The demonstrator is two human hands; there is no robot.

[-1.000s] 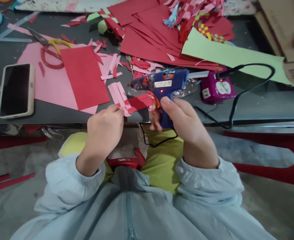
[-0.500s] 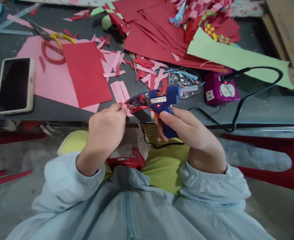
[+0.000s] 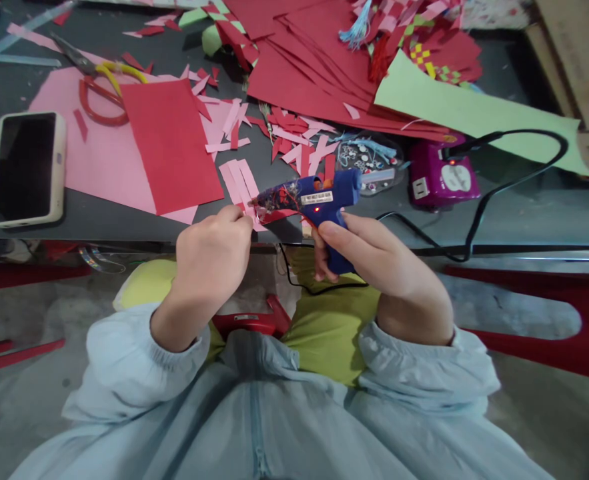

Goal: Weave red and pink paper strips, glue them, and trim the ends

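My right hand (image 3: 361, 247) is wrapped round the handle of a blue hot glue gun (image 3: 331, 195), its small red light lit. A clear glue stick (image 3: 378, 176) pokes out of the gun's back. The nozzle points left, at the fingertips of my left hand (image 3: 217, 250). That hand is closed at the table's front edge, pinching the near end of pink paper strips (image 3: 239, 181); its fingertips are partly hidden. Red paper lies under the nozzle. Whether the nozzle touches the paper I cannot tell.
Left are a phone (image 3: 25, 168), scissors (image 3: 105, 90) and a red paper sheet (image 3: 171, 147) on pink paper. Cut scraps (image 3: 294, 133), a tray of beads (image 3: 361, 157) and red sheets (image 3: 319, 73) lie beyond. A purple power adapter (image 3: 444, 177) with a black cable (image 3: 479, 220) stands right.
Both hands and the glue gun hold nearly the same place. The view has shifted very slightly.
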